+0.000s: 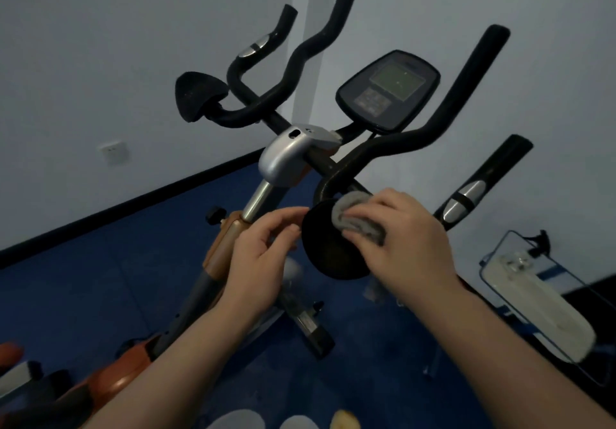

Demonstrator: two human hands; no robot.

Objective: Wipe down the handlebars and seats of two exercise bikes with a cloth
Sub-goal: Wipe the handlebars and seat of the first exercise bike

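Fingers (358, 210) of the right hand (405, 238) curl over a bunched grey cloth (353, 213) and press it onto a round black elbow pad (330, 255) at the near end of an exercise bike's handlebars (443, 112), just below frame centre. The left hand (263, 255), at nine o'clock from the pad, has its thumb and fingertips drawn close together beside the pad's rim; whether they actually pinch the rim cannot be told. A matching pad (196, 95) sits at ten o'clock, and the console (388, 90) at twelve o'clock between the two bar arms. The bike's orange frame (226, 245) runs down toward seven o'clock over a blue floor (83, 278). No seat can be made out.

Likely trouble from here: the cloth is wadded into a small lump, so each pass probably covers little of the pad and may miss its edge. The pad could also swivel on its mount under pressure if the left hand is not steadying it. The bars' raised ends and metal sensor plates (463, 202) look easy to skip.

No brand or lettering is legible; the console's screen and buttons are too blurred to read.
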